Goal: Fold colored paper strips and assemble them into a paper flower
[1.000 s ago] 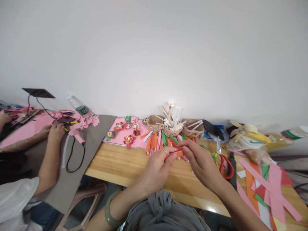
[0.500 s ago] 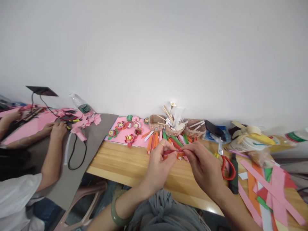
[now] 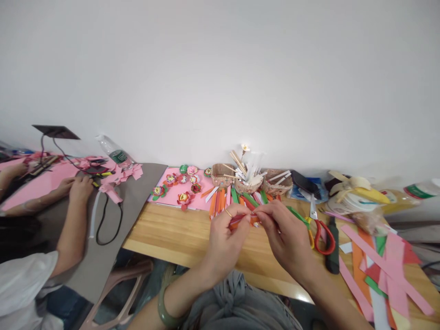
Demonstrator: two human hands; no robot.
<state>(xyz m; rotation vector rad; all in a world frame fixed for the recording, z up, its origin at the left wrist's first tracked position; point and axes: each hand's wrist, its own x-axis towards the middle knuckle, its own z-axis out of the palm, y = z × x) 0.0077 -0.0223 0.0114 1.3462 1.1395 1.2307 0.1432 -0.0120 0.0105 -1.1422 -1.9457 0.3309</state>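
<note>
My left hand [image 3: 225, 240] and my right hand [image 3: 287, 231] meet in front of me above the wooden table. Fingers on both sides are pinched around a narrow red-pink paper strip [image 3: 238, 220], which the fingertips partly cover. Just behind them lie many cut paper strips [image 3: 217, 201] in orange, white, green and red. Several rolled paper flowers [image 3: 184, 198] sit on a pink sheet [image 3: 168, 205] to the left. Near my right hand rest red-handled scissors [image 3: 325, 237] and a dark green bottle or tube [image 3: 332, 250].
Small woven baskets [image 3: 222, 175] holding sticks and white paper pieces stand by the wall. At the right are a white tub [image 3: 347, 204], a banana peel [image 3: 364, 190] and long paper strips [image 3: 395, 275]. A co-worker's hands [image 3: 80, 188] work at the grey-topped table [image 3: 120, 215] on the left.
The right fingertips have drawn slightly nearer the left ones, and less of the strip shows between them. My view has shifted a little.
</note>
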